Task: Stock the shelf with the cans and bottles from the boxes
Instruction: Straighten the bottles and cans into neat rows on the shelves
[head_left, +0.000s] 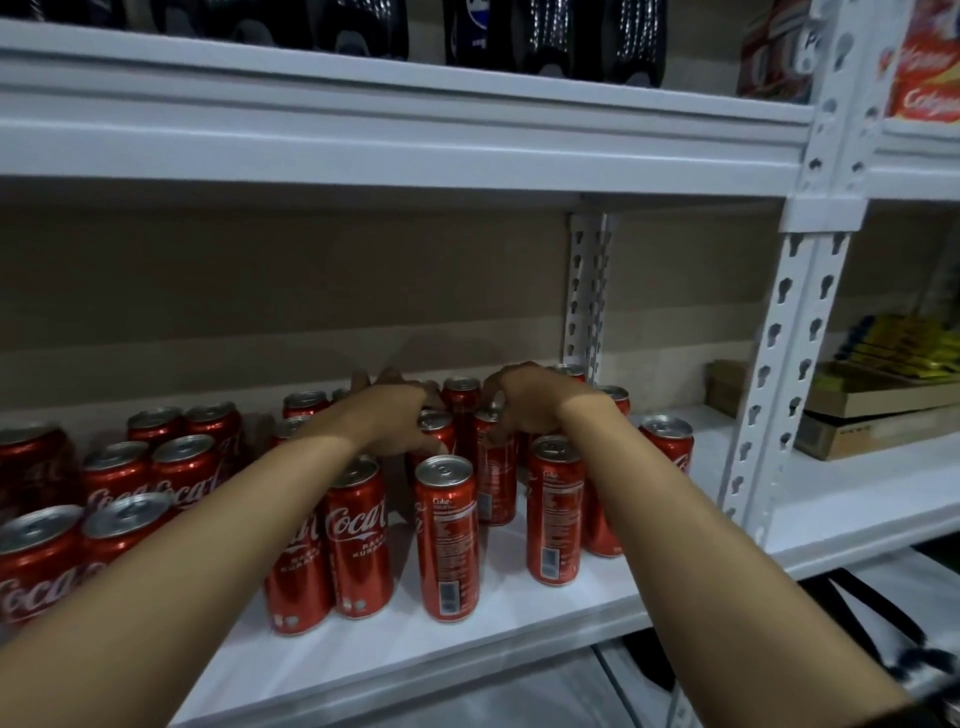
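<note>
Hands are reaching into the white shelf (571, 613) among upright red cans: the left hand (400, 421) is curling its grip over the top of one slim can (435, 431), and the right hand (524, 400) is curling its grip around the top of a neighbouring slim can (493, 467). Nearer the person than both grips, three more slim cans (448, 535) are standing in a row, while shorter red cans (119, 478) are grouped well to the left of the left grip.
</note>
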